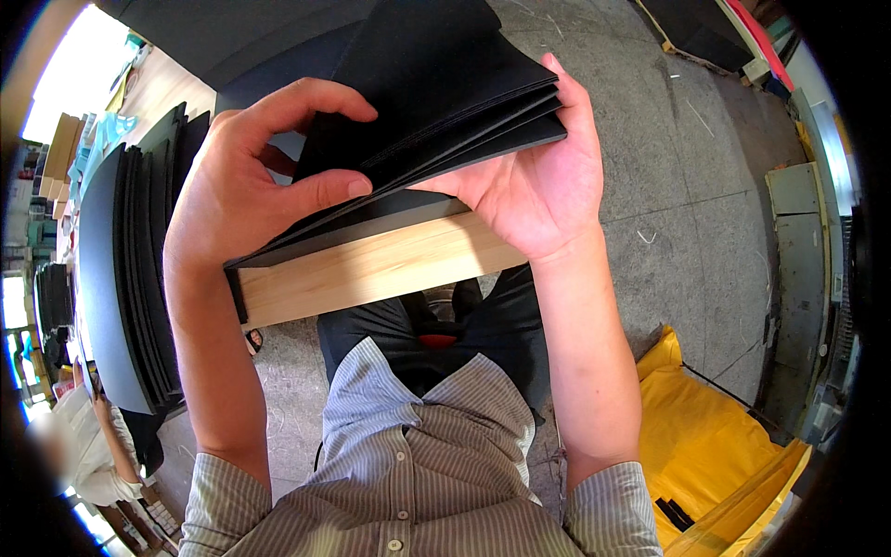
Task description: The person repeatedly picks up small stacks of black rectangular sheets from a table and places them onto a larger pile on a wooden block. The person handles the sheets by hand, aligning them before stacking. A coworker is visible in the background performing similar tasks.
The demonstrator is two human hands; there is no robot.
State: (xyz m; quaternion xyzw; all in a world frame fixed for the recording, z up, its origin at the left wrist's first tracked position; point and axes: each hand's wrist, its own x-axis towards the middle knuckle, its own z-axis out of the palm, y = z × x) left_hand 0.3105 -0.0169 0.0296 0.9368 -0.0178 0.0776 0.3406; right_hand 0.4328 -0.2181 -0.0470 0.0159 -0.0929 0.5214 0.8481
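Note:
Both hands hold a small stack of black sheets point(436, 93), stiff like card or thin foam, tilted above the bench. At the stack's left part, my left hand point(269, 176) curls round it, with the thumb along the near edge and a bent finger over the top. My right hand point(548, 176) cups the right end from below, its fingers partly hidden behind the sheets. The layers fan slightly apart at that right end. Beneath them lie more dark sheets point(371, 220) on a pale wooden board point(371, 274).
Tall stacks of black sheets point(135, 269) stand at left. Yellow sheeting point(696, 436) lies on the floor at lower right, near a grey metal cabinet point(798, 278). Another person point(97, 436) is at far left. Grey concrete floor point(668, 167) extends to the right.

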